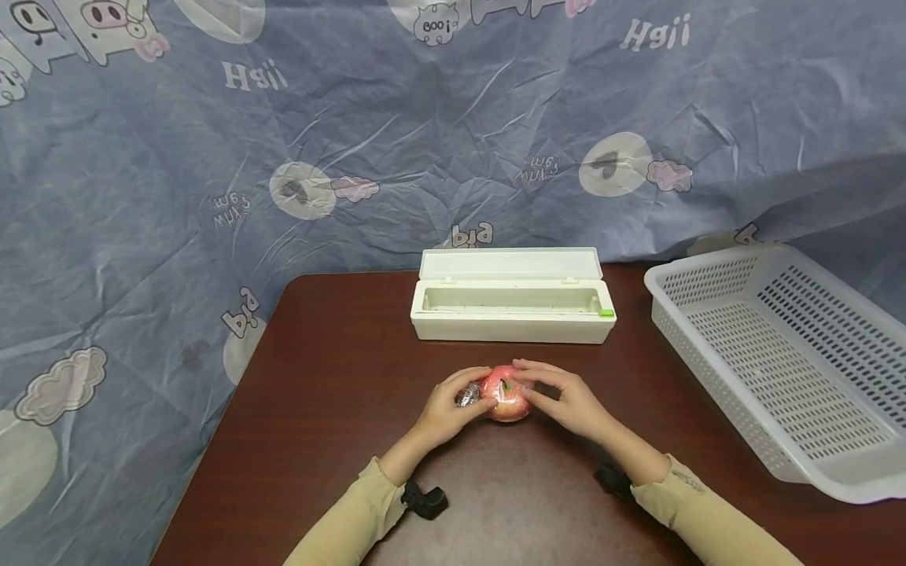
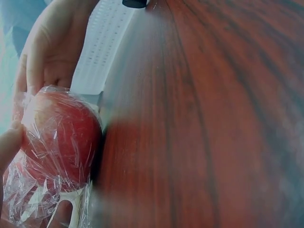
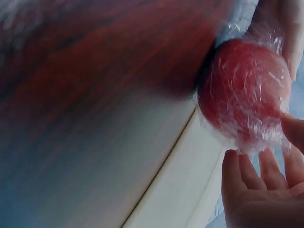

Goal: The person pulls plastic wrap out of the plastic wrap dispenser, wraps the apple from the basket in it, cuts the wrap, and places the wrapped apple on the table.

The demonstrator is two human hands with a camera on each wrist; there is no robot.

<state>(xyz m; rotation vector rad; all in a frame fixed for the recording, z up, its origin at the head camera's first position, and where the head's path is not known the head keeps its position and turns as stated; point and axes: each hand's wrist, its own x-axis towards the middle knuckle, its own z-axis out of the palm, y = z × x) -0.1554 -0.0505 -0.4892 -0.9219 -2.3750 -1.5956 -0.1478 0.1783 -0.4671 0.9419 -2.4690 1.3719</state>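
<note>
A red apple (image 1: 506, 397) in clear plastic wrap rests on the table between both hands. My left hand (image 1: 440, 410) holds its left side, thumb in front and fingers behind. Bunched wrap (image 1: 468, 394) gathers beside the apple within that hand's curve. From the other side, my right hand (image 1: 575, 402) grips the wrapped apple with its thumb and fingertips. Creased film covers the apple (image 2: 61, 137) in the left wrist view, with a loose mass below it. In the right wrist view, the thumb presses the film on the apple (image 3: 242, 90) and the fingers touch its lower edge.
Behind the hands, a long white box (image 1: 510, 330) stands with its lid raised and a green piece at its right end. A white perforated basket (image 1: 708, 373) sits at the right. The brown table (image 1: 318, 354) meets a patterned blue cloth (image 1: 396, 118) at the back.
</note>
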